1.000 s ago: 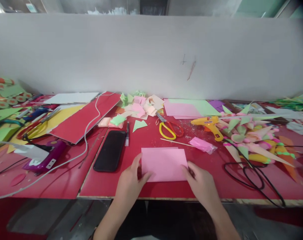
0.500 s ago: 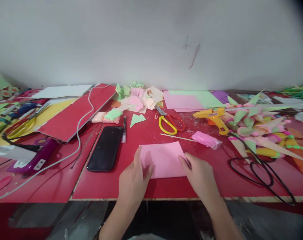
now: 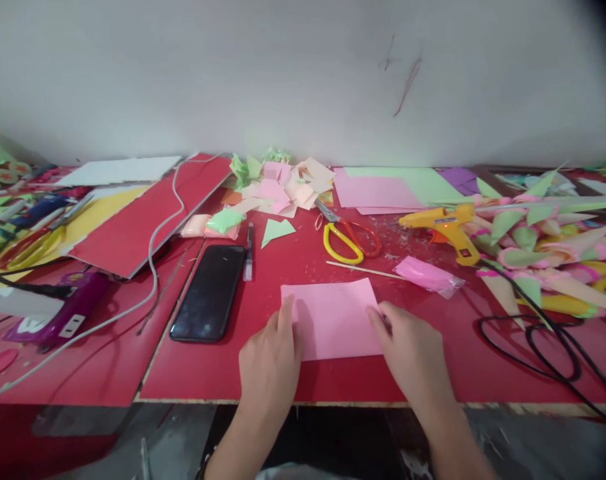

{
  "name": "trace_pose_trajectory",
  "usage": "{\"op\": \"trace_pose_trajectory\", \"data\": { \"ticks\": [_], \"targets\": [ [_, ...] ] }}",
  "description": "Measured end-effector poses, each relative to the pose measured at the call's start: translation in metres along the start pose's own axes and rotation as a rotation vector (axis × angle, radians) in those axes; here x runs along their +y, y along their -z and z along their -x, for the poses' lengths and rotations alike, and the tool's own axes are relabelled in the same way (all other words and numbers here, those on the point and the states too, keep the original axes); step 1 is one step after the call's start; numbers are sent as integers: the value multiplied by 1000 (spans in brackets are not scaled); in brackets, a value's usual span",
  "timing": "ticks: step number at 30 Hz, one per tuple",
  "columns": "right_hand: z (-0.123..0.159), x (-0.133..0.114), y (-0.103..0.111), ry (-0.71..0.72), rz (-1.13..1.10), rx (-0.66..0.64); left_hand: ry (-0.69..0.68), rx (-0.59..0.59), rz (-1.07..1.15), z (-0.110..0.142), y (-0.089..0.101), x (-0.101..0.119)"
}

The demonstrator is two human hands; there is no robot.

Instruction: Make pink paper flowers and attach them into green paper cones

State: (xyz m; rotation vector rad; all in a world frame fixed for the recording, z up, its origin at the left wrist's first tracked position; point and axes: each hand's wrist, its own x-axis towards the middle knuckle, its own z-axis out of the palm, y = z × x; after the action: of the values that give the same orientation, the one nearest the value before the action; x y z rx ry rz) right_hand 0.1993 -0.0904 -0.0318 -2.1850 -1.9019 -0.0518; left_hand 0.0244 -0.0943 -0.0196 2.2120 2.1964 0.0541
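A sheet of pink paper (image 3: 335,320) lies near the table's front edge, between my two hands. My left hand (image 3: 270,360) closes on its left edge, with the index finger pointing along that side. At the right edge, my right hand (image 3: 413,343) pinches the paper, thumb on top and the other fingers partly hidden. Beyond the sheet lie a thin wooden stick (image 3: 363,269), scissors (image 3: 343,241) with one yellow and one red handle, and a plastic-wrapped pink packet (image 3: 427,275).
A black phone (image 3: 209,293) and a pen (image 3: 249,253) lie to the left. Paper scraps (image 3: 283,187) are heaped at the back. On the right are a yellow glue gun (image 3: 447,227), its looped black cord (image 3: 530,340) and piled paper cones (image 3: 543,240). A white cable (image 3: 155,243) crosses the left side.
The left thumb, earlier lying on the paper, has drawn in beside the fingers. Both hands still hold the sheet's edges. The view has shifted slightly.
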Motion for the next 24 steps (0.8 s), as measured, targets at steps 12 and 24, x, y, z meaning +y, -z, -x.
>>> {"op": "trace_pose_trajectory", "data": {
  "ticks": [12,24],
  "targets": [
    [-6,-6,6,-76,85,-147,-58,60,-166,0,-8,1],
    [-7,-9,7,-108,113,-180,-64,33,-224,1,-4,2]
  ]
}}
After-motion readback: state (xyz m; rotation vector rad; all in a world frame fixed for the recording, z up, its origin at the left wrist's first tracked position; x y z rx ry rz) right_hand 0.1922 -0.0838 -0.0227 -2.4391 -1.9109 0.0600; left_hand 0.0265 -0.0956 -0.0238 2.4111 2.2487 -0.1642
